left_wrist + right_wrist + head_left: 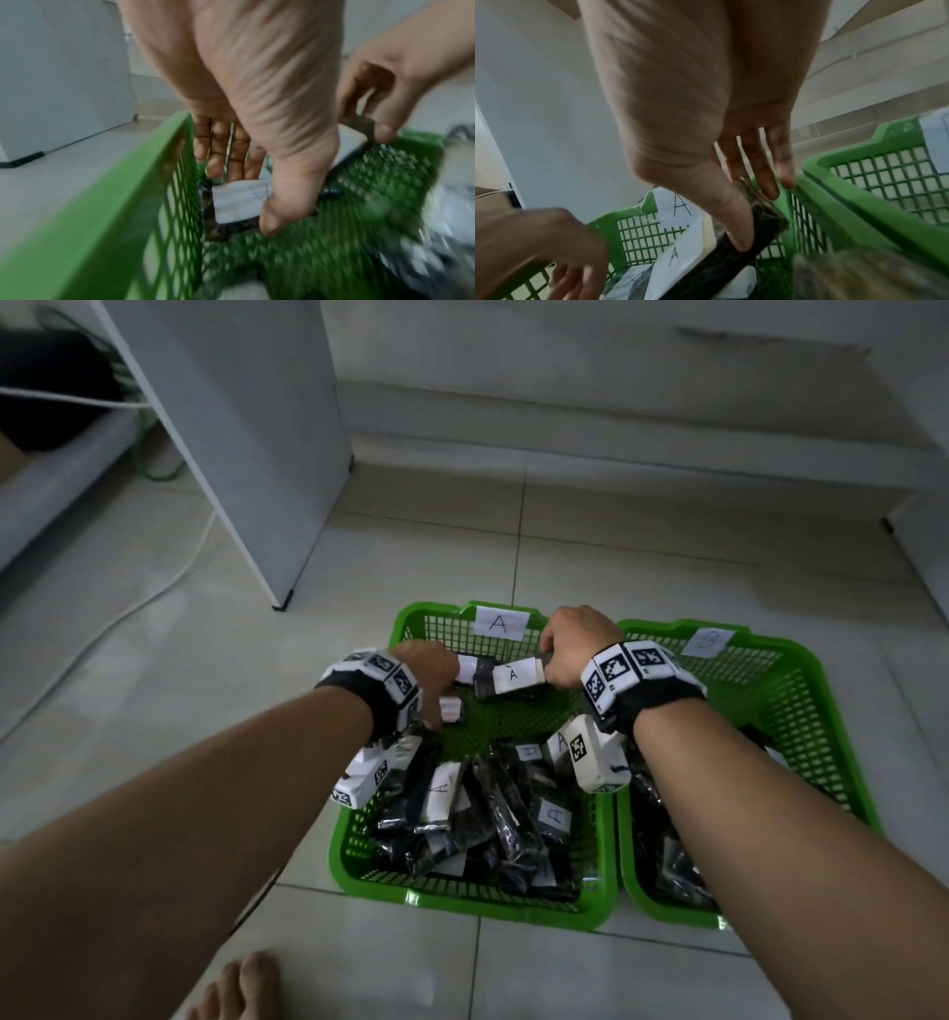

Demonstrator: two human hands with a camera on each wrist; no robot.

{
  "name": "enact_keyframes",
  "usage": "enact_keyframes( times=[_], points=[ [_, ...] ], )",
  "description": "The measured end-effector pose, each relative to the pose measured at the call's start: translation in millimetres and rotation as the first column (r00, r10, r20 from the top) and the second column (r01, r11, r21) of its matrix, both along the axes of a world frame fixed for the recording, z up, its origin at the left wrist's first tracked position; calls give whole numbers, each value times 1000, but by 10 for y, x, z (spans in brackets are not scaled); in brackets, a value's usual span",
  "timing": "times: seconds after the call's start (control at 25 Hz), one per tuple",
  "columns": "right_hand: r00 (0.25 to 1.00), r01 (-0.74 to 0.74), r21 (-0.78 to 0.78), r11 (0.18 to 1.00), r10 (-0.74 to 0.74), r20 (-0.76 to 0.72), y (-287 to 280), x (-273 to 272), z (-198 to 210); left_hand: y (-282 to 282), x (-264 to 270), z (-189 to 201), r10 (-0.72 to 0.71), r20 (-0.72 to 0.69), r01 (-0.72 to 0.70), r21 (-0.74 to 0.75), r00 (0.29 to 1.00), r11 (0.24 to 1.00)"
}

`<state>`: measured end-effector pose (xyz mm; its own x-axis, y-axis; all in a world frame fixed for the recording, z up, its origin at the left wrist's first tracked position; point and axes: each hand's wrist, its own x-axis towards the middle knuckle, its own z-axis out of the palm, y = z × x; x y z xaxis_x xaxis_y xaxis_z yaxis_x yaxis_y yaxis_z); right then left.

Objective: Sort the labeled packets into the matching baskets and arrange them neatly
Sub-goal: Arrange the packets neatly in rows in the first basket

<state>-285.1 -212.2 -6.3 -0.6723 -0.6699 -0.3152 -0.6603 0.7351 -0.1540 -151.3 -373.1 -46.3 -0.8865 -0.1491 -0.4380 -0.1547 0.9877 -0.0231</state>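
Note:
Two green mesh baskets stand side by side on the floor: basket A (359,819) on the left with a paper label A (500,622), basket B (842,762) with a label B (708,642). Several black packets with white A labels (488,814) lie heaped in the near half of basket A. Above its far half, my right hand (552,667) pinches the end of a black packet labelled A (513,677), also in the right wrist view (744,243). My left hand (436,683) grips another labelled packet (239,201) by the left wall (128,203), thumb on its label.
Dark packets (672,860) fill the near part of basket B. A tall white cabinet (246,454) stands at the back left, a white cable (128,603) runs over the tiles, and a low step (616,449) crosses behind the baskets. A bare foot (241,988) is at the bottom.

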Motion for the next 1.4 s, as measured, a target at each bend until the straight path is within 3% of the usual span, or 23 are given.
enact_keyframes(
  times=[0.12,0.24,0.32,0.56,0.76,0.84,0.96,1.08,1.16,1.28,1.32,1.4],
  points=[
    [1000,-23,37,999,23,-5,-26,27,63,-197,-4,217,166,-169,-147,119,971,982],
    [996,-88,92,992,85,38,-151,214,25,-329,58,379,409,-397,-250,394,822,885],
    [992,-116,104,988,108,71,-234,349,-90,-353,95,379,522,-412,-297,496,747,816],
    [995,-17,13,1000,15,96,-330,492,-311,-314,227,234,394,-296,-220,482,870,848],
    [984,-13,18,1000,10,177,-294,498,-327,-299,219,241,265,-326,-125,394,907,911],
    [985,47,-96,994,-30,171,-270,451,-263,-283,199,216,221,-344,-81,378,913,922],
    [915,277,-316,907,-148,376,-252,363,-90,-274,164,181,205,-364,-71,349,908,934],
    [822,276,-203,939,-122,556,-207,379,34,-293,156,152,201,-366,-100,277,909,956],
    [789,215,-139,967,-88,609,-191,465,2,-342,194,159,245,-436,-146,248,866,958],
    [780,115,-168,979,15,625,-297,653,-125,-471,321,230,432,-597,-298,315,677,901],
    [778,67,-152,986,44,627,-363,729,-160,-501,369,249,452,-607,-304,336,653,892],
    [791,-73,-83,994,108,602,-493,888,-187,-526,464,255,442,-593,-277,352,672,894]
  ],
)
